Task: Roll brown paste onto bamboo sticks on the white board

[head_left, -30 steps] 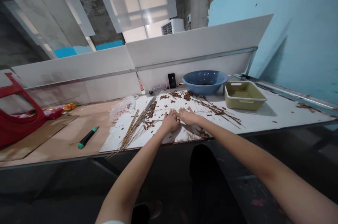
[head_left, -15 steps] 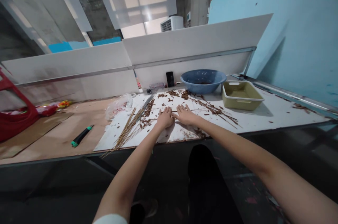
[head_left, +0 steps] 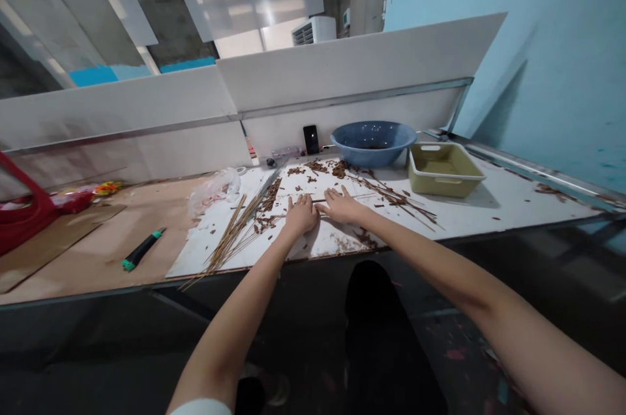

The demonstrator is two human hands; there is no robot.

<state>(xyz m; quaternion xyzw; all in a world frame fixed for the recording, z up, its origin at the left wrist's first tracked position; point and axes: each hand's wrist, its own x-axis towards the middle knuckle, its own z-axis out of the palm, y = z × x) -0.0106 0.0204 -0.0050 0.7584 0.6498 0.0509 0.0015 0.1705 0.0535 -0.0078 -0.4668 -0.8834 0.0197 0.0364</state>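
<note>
Both hands lie side by side on the white board (head_left: 332,242) in the middle of the bench. My left hand (head_left: 302,214) is palm down with its fingers stretched forward. Close beside it, my right hand (head_left: 342,206) is also flat, its thumb near the left hand. A thin stick passes under or just ahead of the fingers; most of it is hidden. Small brown pieces (head_left: 339,169) are scattered around the hands. Left of them lies a bundle of thin, pale sticks (head_left: 227,245). Brown-coated sticks (head_left: 398,198) lie to the right.
A blue basin (head_left: 374,153) with something dark inside stands at the back, beside a green basket (head_left: 443,185). A phone (head_left: 311,139) leans against the back panel. To the left are a clear plastic bag (head_left: 212,192), a black-and-green utility knife (head_left: 143,250) and a red chair (head_left: 22,206).
The view has shifted slightly, so the bench appears further left and higher. Both hands stay flat at nearly the same place on the board.
</note>
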